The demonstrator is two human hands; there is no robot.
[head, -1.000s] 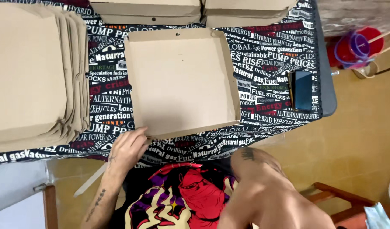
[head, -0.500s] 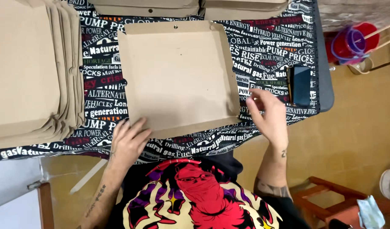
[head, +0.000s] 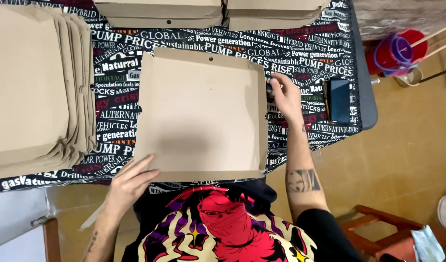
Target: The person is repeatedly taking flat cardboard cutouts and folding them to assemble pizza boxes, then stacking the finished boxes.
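While my left hand [head: 128, 182] lies flat and open on the near-left corner of the half-folded cardboard box [head: 201, 114], gripping nothing and only pressing that corner down so the tray cannot slide, my right hand [head: 284, 94] reaches to the box's right wall at about three o'clock. Its fingers are curled loosely against the upper part of that wall; whether they pinch the flap or merely touch it I cannot tell, since the fingertips are partly hidden by the edge. The box sits in the middle of the table, on a black tablecloth [head: 300, 58] printed with words, its walls raised on the far and right sides. At nine o'clock a stack of flat cardboard blanks [head: 33, 87] lies within easy reach. At twelve o'clock, finished boxes [head: 160, 12] are lined up out of my way. A dark phone [head: 338, 99] rests just beyond my right hand, at three o'clock.
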